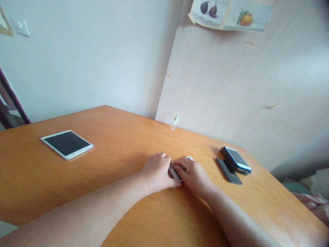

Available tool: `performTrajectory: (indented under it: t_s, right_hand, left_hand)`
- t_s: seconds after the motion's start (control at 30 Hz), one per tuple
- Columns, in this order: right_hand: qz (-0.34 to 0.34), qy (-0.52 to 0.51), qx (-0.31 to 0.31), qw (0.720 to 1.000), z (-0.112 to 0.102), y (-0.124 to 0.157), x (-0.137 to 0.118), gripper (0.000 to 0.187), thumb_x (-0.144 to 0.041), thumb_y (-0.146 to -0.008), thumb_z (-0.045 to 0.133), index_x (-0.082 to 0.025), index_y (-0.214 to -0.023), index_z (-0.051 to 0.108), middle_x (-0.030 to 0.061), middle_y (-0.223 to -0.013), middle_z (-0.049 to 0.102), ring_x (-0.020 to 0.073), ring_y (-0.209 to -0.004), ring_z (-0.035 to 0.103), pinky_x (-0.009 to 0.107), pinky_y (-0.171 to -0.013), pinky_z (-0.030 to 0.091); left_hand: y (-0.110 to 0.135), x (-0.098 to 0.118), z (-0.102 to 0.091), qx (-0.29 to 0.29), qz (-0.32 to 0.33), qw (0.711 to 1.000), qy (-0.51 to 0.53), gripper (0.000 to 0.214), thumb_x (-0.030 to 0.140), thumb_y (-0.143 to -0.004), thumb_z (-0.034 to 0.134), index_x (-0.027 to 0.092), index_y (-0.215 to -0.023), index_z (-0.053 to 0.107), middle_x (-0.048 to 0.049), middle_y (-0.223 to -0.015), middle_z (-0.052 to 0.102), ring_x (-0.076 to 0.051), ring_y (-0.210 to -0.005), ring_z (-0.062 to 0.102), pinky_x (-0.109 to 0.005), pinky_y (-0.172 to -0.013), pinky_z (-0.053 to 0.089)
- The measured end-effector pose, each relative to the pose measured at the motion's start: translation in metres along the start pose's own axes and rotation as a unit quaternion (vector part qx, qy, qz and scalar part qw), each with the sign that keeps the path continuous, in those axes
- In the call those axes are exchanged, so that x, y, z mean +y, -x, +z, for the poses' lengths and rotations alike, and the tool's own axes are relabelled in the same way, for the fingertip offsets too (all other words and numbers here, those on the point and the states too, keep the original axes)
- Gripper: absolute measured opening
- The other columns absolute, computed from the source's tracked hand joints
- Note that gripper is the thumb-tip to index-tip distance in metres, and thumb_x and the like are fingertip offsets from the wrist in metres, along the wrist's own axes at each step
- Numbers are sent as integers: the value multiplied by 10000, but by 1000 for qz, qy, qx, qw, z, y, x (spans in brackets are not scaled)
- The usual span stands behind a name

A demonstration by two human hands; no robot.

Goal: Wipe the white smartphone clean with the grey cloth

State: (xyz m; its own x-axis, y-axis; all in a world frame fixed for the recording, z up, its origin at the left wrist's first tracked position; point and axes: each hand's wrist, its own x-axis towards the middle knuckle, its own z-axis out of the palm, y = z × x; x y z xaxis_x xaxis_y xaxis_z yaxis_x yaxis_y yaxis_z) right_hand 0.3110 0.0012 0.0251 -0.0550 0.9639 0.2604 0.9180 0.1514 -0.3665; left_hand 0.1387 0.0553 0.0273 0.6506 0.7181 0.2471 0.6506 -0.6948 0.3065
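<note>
Near the middle of the table, my two hands meet over a small flat device that looks like a smartphone (175, 173), mostly hidden under the fingers. My left hand (157, 171) is curled around its left side, thumb along the near edge. From the right, my right hand (193, 174) is closed over it, with thumb and fingertips pressed together on its upper part. A small white corner (189, 158) shows beyond my right knuckles; whether it belongs to the same device I cannot tell.
A white tablet (67, 144) lies on the wooden table (123, 137) at left. At right, a stack of phones (238, 159) has a white-and-blue one on top, with a dark phone (229, 171) beside it. A small clear bottle (174, 122) stands at the back edge by the wall.
</note>
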Motion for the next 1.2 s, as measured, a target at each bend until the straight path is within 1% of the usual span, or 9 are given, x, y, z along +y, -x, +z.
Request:
performTrajectory:
  t_s: [0.1,0.17,0.4,0.57,0.63,0.93,1.0,1.13,1.2]
  right_hand:
    - [100,49,35,993,-7,-3,20,242,-351,-922,501,-265,-938,727,24,-871,729,175,-792,650,255,-663,431]
    - [125,57,48,989,-8,-3,26,246,-352,-922,500,-264,-935,730,28,-874,731,181,-792,653,260,-660,433]
    - [-44,-73,-16,996,-4,3,-10,224,-196,-869,516,-262,-908,726,-7,-868,718,154,-829,632,247,-752,448]
    - [14,-126,-137,982,-31,13,-2,190,-201,-804,539,-232,-811,726,-40,-704,655,120,-636,548,220,-589,393]
    - [29,-130,-155,979,-37,16,4,175,-222,-799,547,-229,-809,721,-48,-674,631,114,-610,518,216,-561,369]
    - [0,-44,-15,999,-1,-3,-6,201,-239,-861,531,-266,-920,722,-6,-834,710,150,-780,614,244,-716,426]
    - [-3,-40,-28,999,-6,-2,-3,179,-234,-853,546,-258,-880,721,-9,-811,702,146,-762,606,241,-701,419]
    - [6,-87,-120,989,-26,11,4,125,-237,-828,578,-238,-802,700,-38,-690,643,120,-632,545,223,-573,370]
    - [14,-105,-126,986,-29,17,4,115,-262,-828,596,-233,-792,701,-35,-696,630,121,-642,545,222,-563,365]
  left_hand:
    - [0,2,-1,-7,-8,1000,-6,572,696,-565,720,211,-851,615,-103,-1008,630,-308,-977,598,-390,-807,470]
    - [-1,2,-2,-10,-12,1000,-7,570,695,-560,727,215,-846,616,-96,-1004,631,-304,-982,598,-386,-812,468]
    - [-1,0,-2,-7,1,1000,-5,560,714,-606,685,217,-856,623,-101,-971,629,-308,-967,601,-386,-793,464]
    - [-1,-2,-2,-8,6,1000,5,580,729,-590,691,225,-869,623,-91,-974,619,-303,-967,590,-385,-788,458]
    - [-1,-2,-1,-10,7,1000,8,585,728,-585,696,225,-874,623,-90,-976,617,-300,-966,588,-382,-789,457]
    - [-2,-3,2,2,8,1000,-7,543,697,-624,683,212,-861,616,-94,-942,621,-299,-951,598,-376,-785,464]
    - [-2,-2,2,3,6,1000,-9,552,702,-620,682,211,-862,613,-92,-943,621,-299,-946,597,-380,-785,463]
    - [-2,-3,2,-1,10,1000,1,580,723,-592,692,222,-875,616,-85,-960,617,-296,-952,592,-372,-775,460]
    - [-2,-4,3,-3,12,1000,4,578,723,-594,691,225,-877,615,-83,-964,615,-293,-954,591,-369,-773,460]
